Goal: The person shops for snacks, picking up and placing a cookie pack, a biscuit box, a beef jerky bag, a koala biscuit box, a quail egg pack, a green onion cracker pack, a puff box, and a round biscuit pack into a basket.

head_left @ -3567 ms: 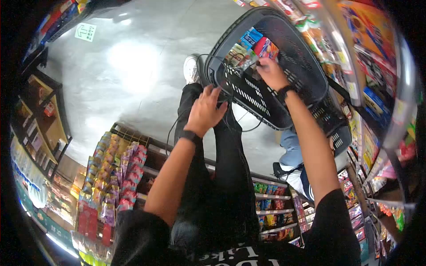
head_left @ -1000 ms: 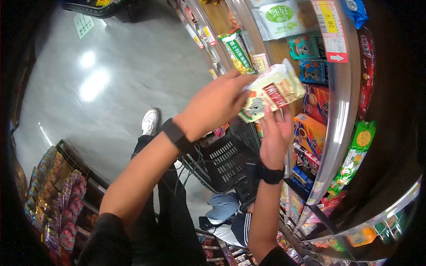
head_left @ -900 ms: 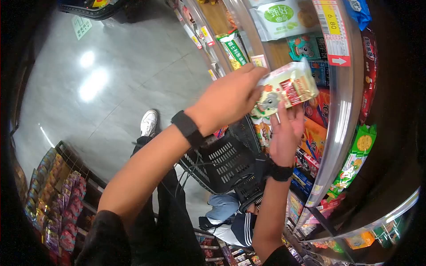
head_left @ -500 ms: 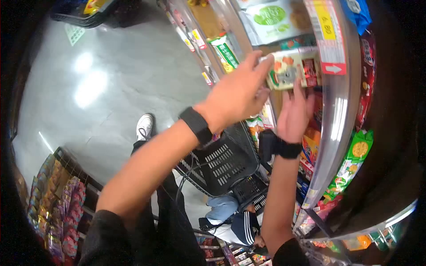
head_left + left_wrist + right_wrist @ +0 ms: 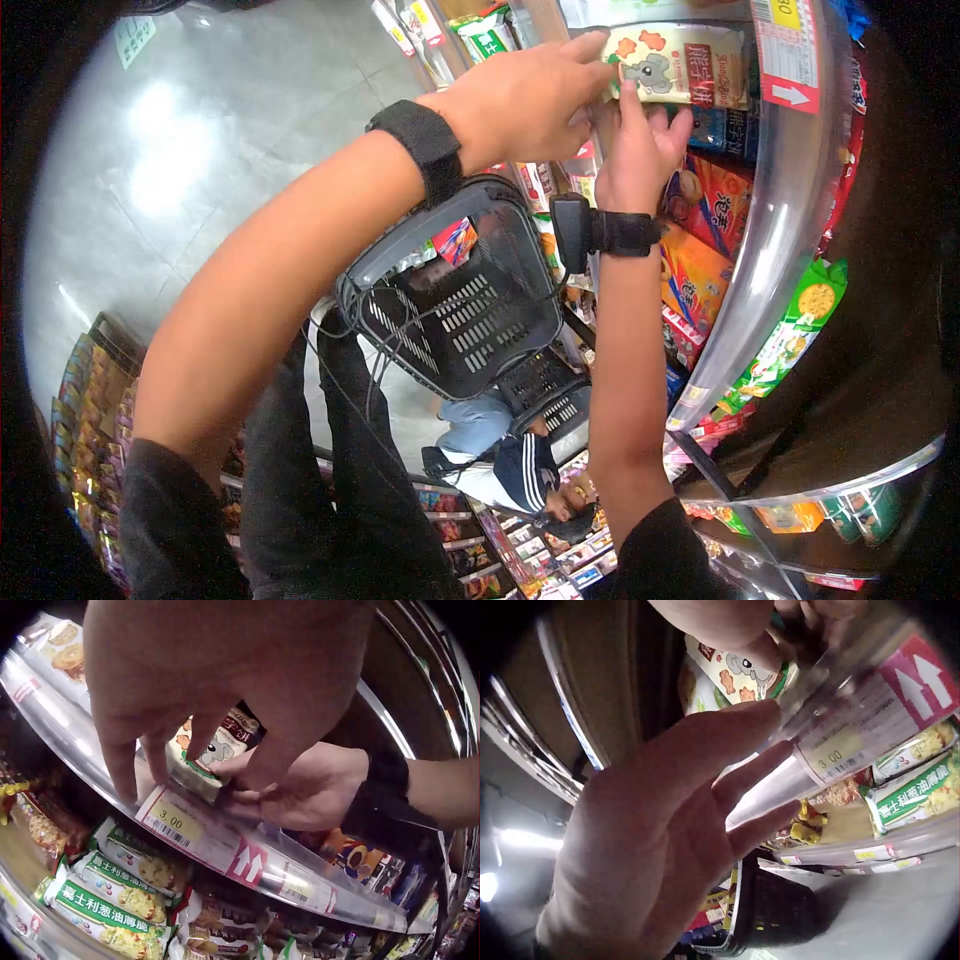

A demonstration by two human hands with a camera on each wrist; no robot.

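Observation:
My left hand (image 5: 525, 95) pinches the left end of a cream biscuit packet (image 5: 690, 70) with a grey koala picture, at the shelf's front edge. Just below the packet, my right hand (image 5: 640, 160) has its palm turned up and fingers loosely extended, with a fingertip against the lower edge. From the left wrist, the fingers of my left hand (image 5: 232, 667) hang over the packet (image 5: 217, 750) and hide part of it. The right wrist view has my right hand (image 5: 667, 802) relaxed beside the shelf edge, near the packet (image 5: 739, 679).
A dark shopping basket (image 5: 470, 330) with a few snack packs and a looped cable stands below the hands. Orange biscuit boxes (image 5: 695, 275) and a clear shelf edge (image 5: 770, 230) line the right. A person in a striped top (image 5: 525, 475) is at the bottom.
Both hands and the packet have risen in the head view, and the packet lies further in over the shelf. More of the basket shows. Earlier, both hands held the packet out in front of the shelf.

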